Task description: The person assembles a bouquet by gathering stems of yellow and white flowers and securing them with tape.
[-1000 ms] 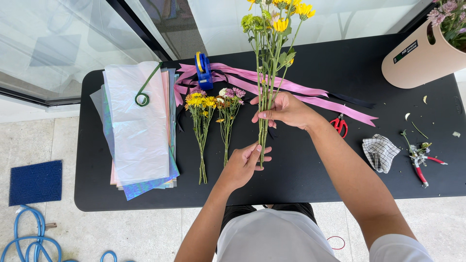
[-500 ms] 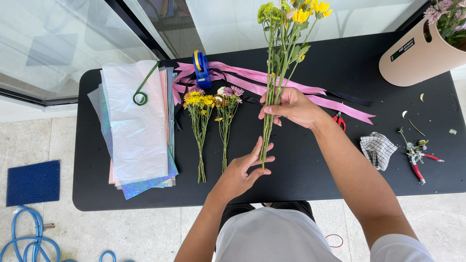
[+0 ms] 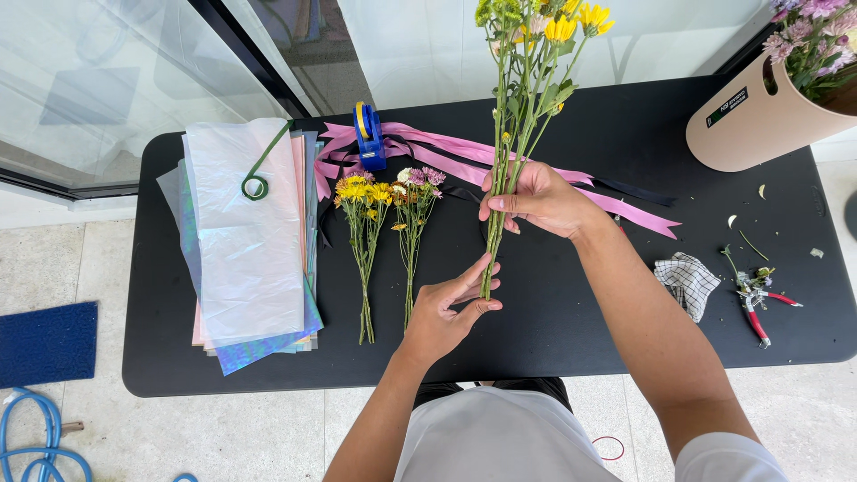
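The right hand is clenched round a bunch of yellow-flowered stems held upright over the black table. The left hand pinches the stem ends. A loose grip could let thin stems slip, bend or snap.

A bunch of yellow flowers on long green stems, held upright at centre frame, blooms reaching the top edge, stem ends just above the black table.
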